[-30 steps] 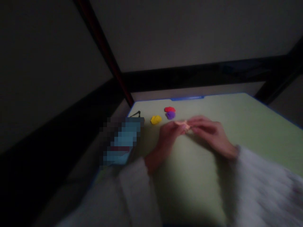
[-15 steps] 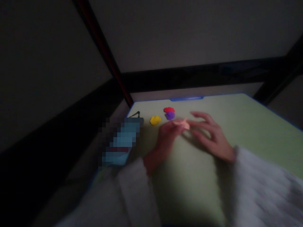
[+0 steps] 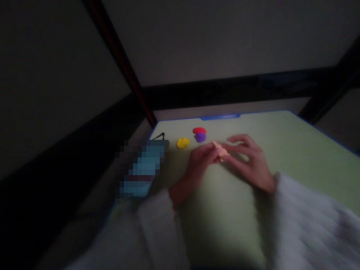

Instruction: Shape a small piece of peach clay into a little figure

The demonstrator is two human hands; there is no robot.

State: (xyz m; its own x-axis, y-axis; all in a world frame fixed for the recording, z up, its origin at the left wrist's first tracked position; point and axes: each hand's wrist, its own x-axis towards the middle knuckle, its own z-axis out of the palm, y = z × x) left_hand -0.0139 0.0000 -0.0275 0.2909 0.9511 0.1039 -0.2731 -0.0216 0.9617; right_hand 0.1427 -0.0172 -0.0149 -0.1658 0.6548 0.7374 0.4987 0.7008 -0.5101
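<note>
A small peach-coloured lump of modelling clay [image 3: 221, 150] is held above the board between both hands. My left hand [image 3: 200, 163] pinches it between thumb and fingers from the left. From the right, the thumb and index finger of my right hand [image 3: 251, 159] close on its edge, while its other fingers are curved and raised. Beyond my left hand lie three more clay lumps: a yellow one [image 3: 183, 143], a purple one [image 3: 200, 137] and a red one [image 3: 199, 130] right behind the purple. Part of the held clay is hidden by my fingers.
A pale green board-like tabletop [image 3: 292, 138] with a blue rim and a blue handle [image 3: 221, 117] is under my hands. A blurred-out bluish object [image 3: 147, 161] lies along its left edge, with a thin dark strap [image 3: 160, 136] behind. A dim wall stands beyond.
My right hand has moved left, its thumb and index finger now meeting the peach clay. The clay has turned and tilted in my left hand. The view has shifted slightly.
</note>
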